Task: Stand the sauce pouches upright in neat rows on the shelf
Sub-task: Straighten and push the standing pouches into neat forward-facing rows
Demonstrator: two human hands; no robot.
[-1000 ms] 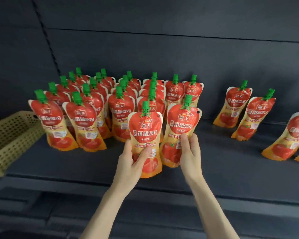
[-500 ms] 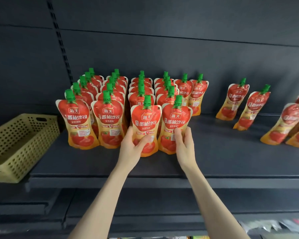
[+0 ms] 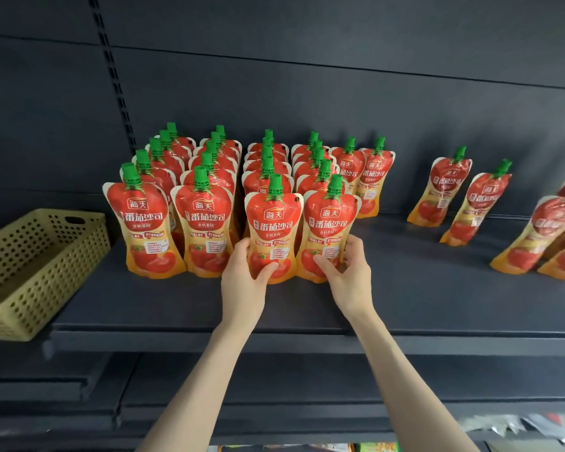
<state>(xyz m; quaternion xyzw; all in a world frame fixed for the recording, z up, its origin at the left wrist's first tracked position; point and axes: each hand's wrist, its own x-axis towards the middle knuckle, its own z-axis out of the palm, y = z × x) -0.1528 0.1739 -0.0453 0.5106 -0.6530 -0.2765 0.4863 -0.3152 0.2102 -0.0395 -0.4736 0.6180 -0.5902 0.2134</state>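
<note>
Red-and-orange tomato sauce pouches with green caps stand in several rows on the dark shelf [image 3: 405, 298]. My left hand [image 3: 245, 278] grips the base of the front pouch of the third row [image 3: 273, 223]. My right hand [image 3: 348, 275] grips the base of the front pouch of the fourth row [image 3: 330, 223]. Both pouches stand upright side by side. Two front pouches [image 3: 144, 223] to the left stand level with them. Loose pouches lean against the back wall at the right [image 3: 444, 190], and more lean at the far right [image 3: 542, 236].
A yellow perforated plastic basket [image 3: 30, 265] sits on the shelf's left end. A slotted upright rail [image 3: 111, 70] runs up the back panel. Lower shelves lie below, with some packets at the bottom right.
Both hands have pushed the two front pouches back on the shelf into line with the front row. My grip shifted lower, round the pouch bases.
</note>
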